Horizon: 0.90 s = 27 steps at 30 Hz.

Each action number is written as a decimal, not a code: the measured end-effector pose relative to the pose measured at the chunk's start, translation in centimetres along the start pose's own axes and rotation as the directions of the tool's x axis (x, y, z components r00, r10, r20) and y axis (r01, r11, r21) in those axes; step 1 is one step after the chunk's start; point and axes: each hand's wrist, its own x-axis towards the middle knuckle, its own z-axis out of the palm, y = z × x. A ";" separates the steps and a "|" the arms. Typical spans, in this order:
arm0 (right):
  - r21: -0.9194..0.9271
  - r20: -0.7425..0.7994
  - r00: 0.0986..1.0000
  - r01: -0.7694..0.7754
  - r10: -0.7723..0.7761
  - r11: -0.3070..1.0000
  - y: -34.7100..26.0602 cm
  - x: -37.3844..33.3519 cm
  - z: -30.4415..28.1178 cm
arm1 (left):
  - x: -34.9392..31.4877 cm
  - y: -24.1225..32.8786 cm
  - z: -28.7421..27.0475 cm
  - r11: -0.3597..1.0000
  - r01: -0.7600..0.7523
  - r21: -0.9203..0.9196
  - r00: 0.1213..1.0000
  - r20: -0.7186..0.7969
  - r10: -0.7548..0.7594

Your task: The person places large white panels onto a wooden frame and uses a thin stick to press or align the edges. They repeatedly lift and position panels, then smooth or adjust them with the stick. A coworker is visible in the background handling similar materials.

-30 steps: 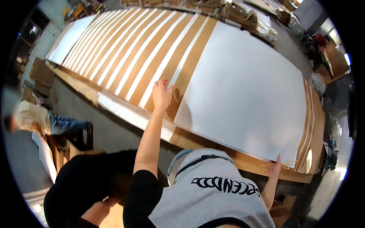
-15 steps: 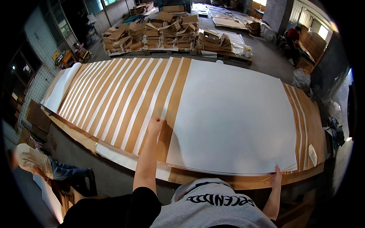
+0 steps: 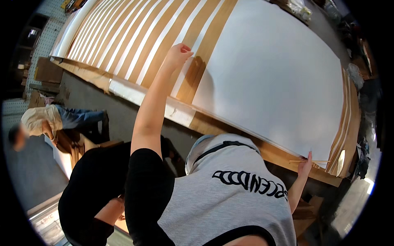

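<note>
A long work table holds a brown board [image 3: 207,39] covered with parallel white strips [image 3: 123,45], and a large white sheet [image 3: 271,74] lies over its right part. My left hand [image 3: 177,52] reaches far out over a white strip just left of the sheet's edge, fingers bent together; whether it grips anything is unclear. My right hand [image 3: 305,163] rests at the sheet's near right corner with its fingers straight. A thin pale stick [image 3: 318,161] lies across the board edge right by that hand.
A person in a tan top [image 3: 39,121] crouches on the floor at the left. Another person in black [image 3: 92,188] bends close at my lower left. Flat cardboard pieces [image 3: 47,69] lie by the table's left end. Dark clutter lines the right side.
My left hand lay flat on the strips; now it is raised with bent fingers, farther out. My right hand stays at the sheet's near corner. The view has tilted closer to the table.
</note>
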 end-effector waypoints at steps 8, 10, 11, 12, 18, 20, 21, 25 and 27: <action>0.038 0.068 0.998 0.002 -0.004 0.999 -0.3 0.7 -0.6 | -3.3 -3.0 0.6 0.994 0.097 0.054 0.993 -0.078 -0.093; 0.036 0.081 0.997 0.009 -0.012 0.999 -0.5 0.5 0.1 | -3.4 -3.8 0.4 0.974 0.077 0.211 0.978 -0.206 -0.033; 0.040 0.066 0.998 0.011 -0.013 0.999 -0.5 0.4 0.5 | -3.4 -4.1 0.3 0.954 0.075 0.289 0.964 -0.265 0.005; 0.046 0.048 0.999 0.015 -0.017 0.999 -0.5 0.3 0.6 | -3.5 -4.2 0.2 0.958 0.093 0.271 0.974 -0.225 -0.030; 0.013 0.019 1.000 -0.005 0.005 1.000 -0.5 0.4 0.0 | -4.6 -4.4 -0.5 0.962 0.126 0.240 0.991 -0.071 -0.113; 0.019 0.012 1.000 0.008 -0.008 1.000 -0.6 0.4 0.5 | -4.9 -4.5 -0.7 0.965 0.131 0.228 0.991 -0.058 -0.121; 0.022 0.003 1.000 0.018 -0.018 1.000 -0.6 0.2 0.6 | -5.0 -4.4 -0.6 0.966 0.124 0.229 0.992 -0.055 -0.114; 0.065 0.035 0.999 0.020 -0.023 0.998 -0.6 0.0 0.9 | -5.2 -4.2 -0.5 0.965 0.099 0.241 0.995 -0.047 -0.091; 0.063 0.018 1.000 0.010 -0.012 0.998 -1.0 -0.6 1.8 | -5.1 -4.4 -0.6 0.965 0.088 0.248 0.996 -0.037 -0.081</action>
